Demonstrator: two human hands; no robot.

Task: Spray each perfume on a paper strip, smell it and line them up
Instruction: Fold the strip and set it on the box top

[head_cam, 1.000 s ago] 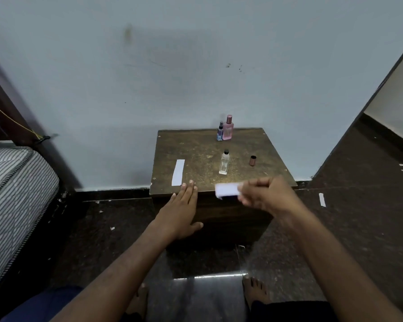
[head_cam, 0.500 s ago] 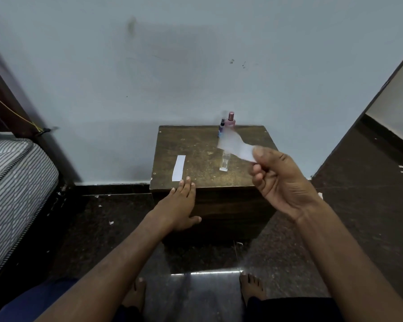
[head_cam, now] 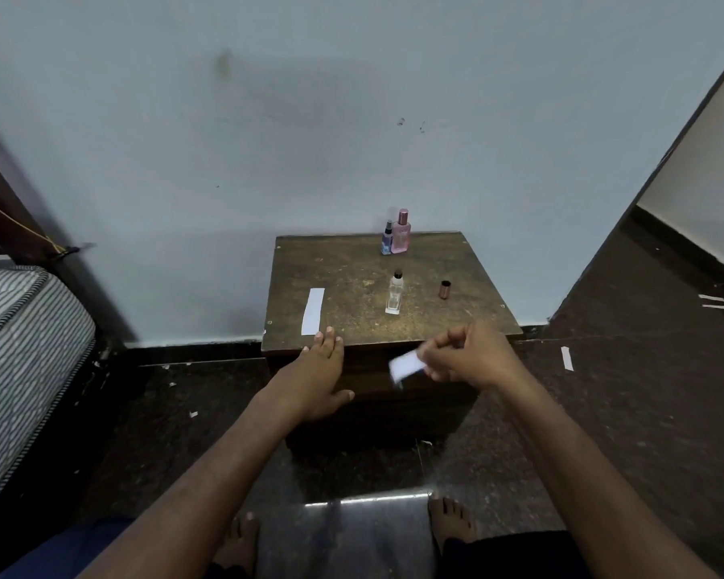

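Observation:
A small brown wooden table (head_cam: 469, 323) stands against the wall. On it a clear perfume bottle (head_cam: 395, 293) stands uncapped near the middle, with its copper cap (head_cam: 445, 289) to the right. A pink bottle (head_cam: 401, 232) and a small blue bottle (head_cam: 387, 239) stand together at the back edge. One white paper strip (head_cam: 312, 311) lies flat at the table's front left. My left hand (head_cam: 314, 378) rests flat on the front edge, fingertips just below that strip. My right hand (head_cam: 467, 355) pinches a second white paper strip (head_cam: 405, 365) in front of the table's front edge.
A striped mattress (head_cam: 22, 353) on a dark bed frame is at the left. Loose paper strips lie on the dark floor at the right (head_cam: 566, 358) and far right (head_cam: 713, 301). A doorway opens at the right. My bare feet (head_cam: 452, 522) are below.
My right hand raised the strip up toward my face, then brought it back down to just in front of the table's front edge. The left hand stayed put.

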